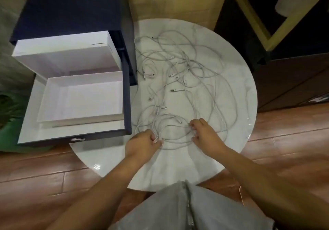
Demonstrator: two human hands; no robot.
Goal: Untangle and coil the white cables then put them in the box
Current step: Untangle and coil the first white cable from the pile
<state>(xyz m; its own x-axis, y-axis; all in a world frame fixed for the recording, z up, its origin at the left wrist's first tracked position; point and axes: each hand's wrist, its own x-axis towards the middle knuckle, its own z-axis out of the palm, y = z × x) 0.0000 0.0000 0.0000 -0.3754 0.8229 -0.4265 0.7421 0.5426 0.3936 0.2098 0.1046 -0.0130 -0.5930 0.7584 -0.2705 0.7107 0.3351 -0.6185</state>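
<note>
Left hand (143, 142) pinches, right hand (204, 132) curls on near loop of white cables (173, 75), right of box (85, 75). I judge cables light, limp, snag-prone; grip near plug.

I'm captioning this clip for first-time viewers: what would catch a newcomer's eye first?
A sprawl of tangled white cables covers the round marble table. At its near edge the left hand and right hand each grip loops of cable. To the left, an empty white box sits in an open dark drawer.
</note>
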